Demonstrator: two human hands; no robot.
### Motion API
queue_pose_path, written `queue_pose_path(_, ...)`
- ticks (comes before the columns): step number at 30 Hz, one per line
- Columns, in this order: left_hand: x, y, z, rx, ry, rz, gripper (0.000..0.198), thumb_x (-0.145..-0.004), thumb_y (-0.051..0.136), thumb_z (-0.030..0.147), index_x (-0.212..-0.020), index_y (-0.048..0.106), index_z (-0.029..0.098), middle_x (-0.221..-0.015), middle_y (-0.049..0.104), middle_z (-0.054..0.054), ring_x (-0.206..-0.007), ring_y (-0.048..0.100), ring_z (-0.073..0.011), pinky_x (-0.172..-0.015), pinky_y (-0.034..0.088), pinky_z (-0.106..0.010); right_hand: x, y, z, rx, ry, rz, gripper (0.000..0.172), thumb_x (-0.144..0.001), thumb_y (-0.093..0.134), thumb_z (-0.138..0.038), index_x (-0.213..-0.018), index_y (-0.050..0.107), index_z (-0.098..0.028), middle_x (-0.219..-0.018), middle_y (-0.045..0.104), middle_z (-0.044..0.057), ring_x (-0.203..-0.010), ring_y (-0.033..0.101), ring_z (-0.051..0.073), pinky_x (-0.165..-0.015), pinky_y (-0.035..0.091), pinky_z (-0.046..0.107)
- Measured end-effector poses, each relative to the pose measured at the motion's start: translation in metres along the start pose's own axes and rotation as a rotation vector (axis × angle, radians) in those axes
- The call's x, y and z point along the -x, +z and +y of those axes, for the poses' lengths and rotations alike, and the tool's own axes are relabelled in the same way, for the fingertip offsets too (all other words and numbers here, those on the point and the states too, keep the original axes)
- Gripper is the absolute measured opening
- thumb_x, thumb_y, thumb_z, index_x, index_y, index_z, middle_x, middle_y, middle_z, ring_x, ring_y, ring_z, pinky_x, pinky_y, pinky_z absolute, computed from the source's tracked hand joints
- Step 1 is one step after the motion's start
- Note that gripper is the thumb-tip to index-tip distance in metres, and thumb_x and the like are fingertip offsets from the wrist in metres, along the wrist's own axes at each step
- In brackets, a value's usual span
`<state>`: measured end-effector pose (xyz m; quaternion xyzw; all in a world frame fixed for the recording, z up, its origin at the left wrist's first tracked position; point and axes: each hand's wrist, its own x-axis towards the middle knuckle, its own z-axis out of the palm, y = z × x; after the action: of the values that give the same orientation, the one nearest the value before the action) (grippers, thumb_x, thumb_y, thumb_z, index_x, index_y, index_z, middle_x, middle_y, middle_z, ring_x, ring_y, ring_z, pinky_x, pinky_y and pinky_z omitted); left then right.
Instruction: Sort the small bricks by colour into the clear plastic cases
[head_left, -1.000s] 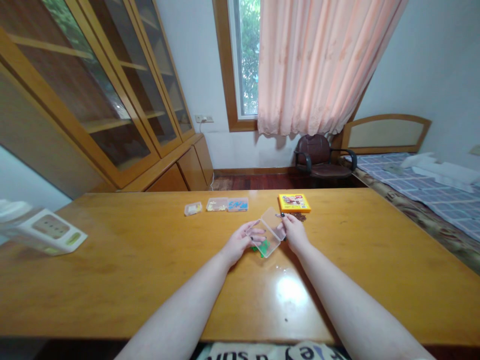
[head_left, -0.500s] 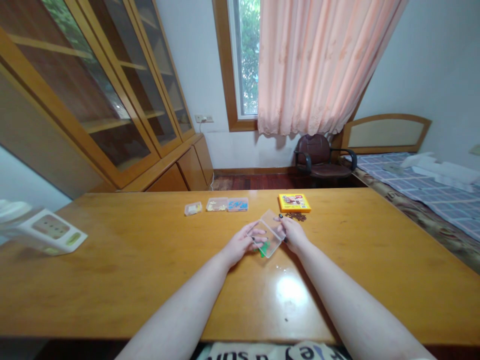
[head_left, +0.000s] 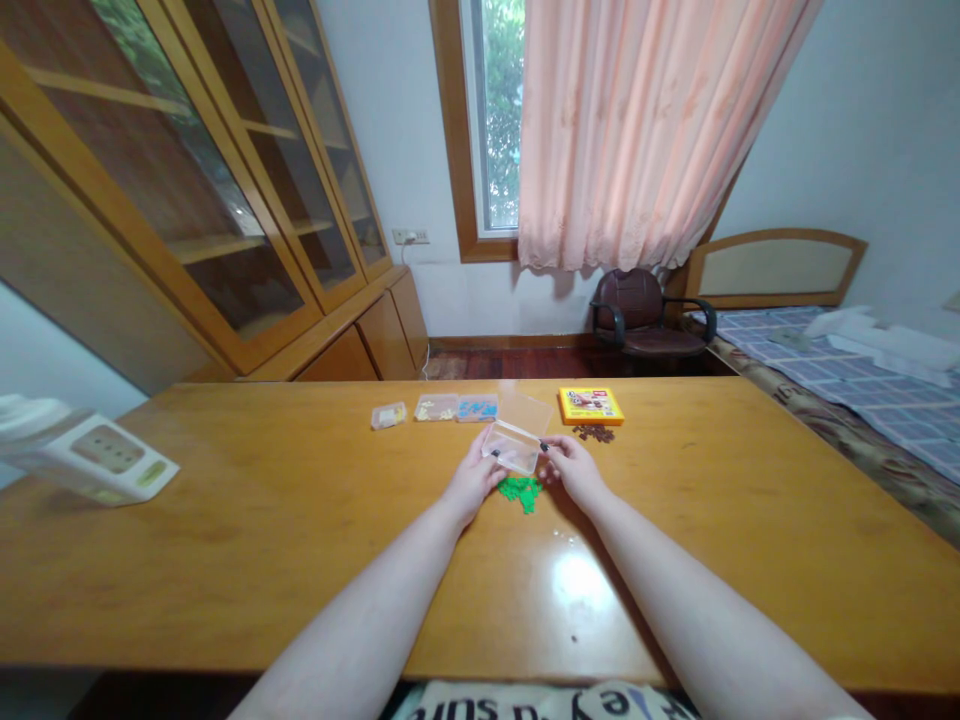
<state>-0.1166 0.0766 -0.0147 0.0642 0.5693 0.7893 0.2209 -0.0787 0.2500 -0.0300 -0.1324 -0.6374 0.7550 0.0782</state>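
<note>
Both my hands grip a clear plastic box [head_left: 513, 447] whose hinged lid stands open on the far side. My left hand [head_left: 474, 482] is closed on the box's left end, thumb on the near edge. At its right end, the fingers of my right hand [head_left: 571, 470] pinch the rim near the hinge. Just in front of the box, a pile of small green pieces [head_left: 520, 490] lies on the table. Behind and left is a clear box of blue pieces [head_left: 478, 408], beside a clear box with pale pieces [head_left: 436, 408].
A smaller clear case [head_left: 388, 416] lies farther left. A yellow box [head_left: 591, 406] sits at the back right, with small brown pieces [head_left: 594, 434] before it. A white object with a patterned panel [head_left: 112, 455] stands at the wooden table's [head_left: 300, 560] left end.
The clear box has turned and moved away from me, a little to the left, with its lid now to the back. The green pile, partly covered before, is in full view.
</note>
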Motion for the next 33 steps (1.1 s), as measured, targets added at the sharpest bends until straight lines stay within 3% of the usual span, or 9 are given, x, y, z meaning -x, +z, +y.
queue_pose_path(4,-0.005,-0.008,-0.009,-0.265,0.120,-0.004,0.071,-0.081,0.059,0.026,-0.144,0.026,0.025,-0.138,0.045,-0.012,-0.118,0.051,-0.0215,-0.103,0.038,-0.039,-0.002,-0.002,0.001,0.007,-0.009,-0.024,0.039,-0.069,0.063,-0.035,-0.101,0.061,-0.014,-0.068,0.067,0.004,-0.052,0.060,0.014,-0.041,0.039,0.021)
queue_pose_path(10,-0.011,-0.022,-0.008,-0.830,0.370,0.031,0.064,-0.079,0.058,0.029,-0.140,0.037,0.021,-0.135,0.048,-0.012,-0.128,0.040,-0.0260,-0.109,0.024,-0.042,-0.002,-0.005,0.002,0.125,-0.069,-0.043,0.042,-0.074,0.060,-0.036,-0.110,0.062,-0.014,-0.096,0.070,0.010,-0.055,0.060,0.012,-0.045,0.044,0.023)
queue_pose_path(17,-0.018,-0.028,-0.005,-1.042,0.298,0.062,0.057,-0.077,0.061,0.033,-0.130,0.049,0.018,-0.137,0.046,-0.016,-0.131,0.033,-0.0304,-0.110,0.017,-0.045,0.004,-0.002,-0.004,0.260,-0.206,-0.199,0.039,-0.078,0.058,-0.031,-0.116,0.062,-0.020,-0.114,0.066,0.008,-0.090,0.066,0.021,-0.069,0.055,0.031)
queue_pose_path(22,-0.015,-0.027,-0.010,-1.071,0.229,0.086,0.054,-0.074,0.064,0.037,-0.124,0.053,0.019,-0.139,0.043,-0.016,-0.133,0.029,-0.0322,-0.111,0.013,-0.046,0.004,-0.005,-0.003,0.429,-0.277,-0.217,0.032,-0.083,0.053,-0.029,-0.111,0.065,-0.020,-0.112,0.067,0.007,-0.103,0.062,0.023,-0.094,0.046,0.041)
queue_pose_path(26,-0.009,-0.027,-0.001,-1.103,0.305,0.109,0.050,-0.075,0.062,0.033,-0.122,0.054,0.018,-0.137,0.045,-0.016,-0.130,0.035,-0.0311,-0.109,0.020,-0.045,0.003,-0.006,-0.001,0.597,-0.281,-0.076,0.030,-0.081,0.054,-0.028,-0.107,0.066,-0.017,-0.107,0.068,0.011,-0.099,0.063,0.024,-0.090,0.046,0.040)
queue_pose_path(29,-0.002,-0.028,0.016,-1.184,0.428,0.098,0.033,-0.079,0.055,0.025,-0.111,0.060,0.018,-0.120,0.057,-0.013,-0.114,0.050,-0.0271,-0.101,0.034,-0.041,0.005,-0.009,-0.005,0.764,-0.321,0.049,0.027,-0.081,0.054,-0.030,-0.100,0.067,-0.016,-0.098,0.069,0.010,-0.088,0.063,0.022,-0.080,0.047,0.035)
queue_pose_path(31,0.004,-0.027,0.028,-1.265,0.428,0.056,0.023,-0.082,0.049,0.021,-0.099,0.064,0.018,-0.100,0.062,-0.009,-0.093,0.058,-0.0224,-0.088,0.043,-0.036,0.008,-0.011,-0.011,0.845,-0.340,-0.004,0.024,-0.082,0.051,-0.031,-0.091,0.068,-0.017,-0.082,0.069,0.006,-0.073,0.061,0.018,-0.068,0.045,0.029)
queue_pose_path(33,0.008,-0.026,0.037,-1.363,0.401,-0.016,0.018,-0.082,0.049,0.022,-0.088,0.065,0.019,-0.090,0.063,-0.007,-0.084,0.058,-0.0203,-0.080,0.044,-0.032,0.012,-0.012,-0.017,0.912,-0.350,-0.106,0.022,-0.083,0.051,-0.032,-0.083,0.068,-0.018,-0.070,0.066,0.002,-0.063,0.057,0.015,-0.060,0.040,0.025)
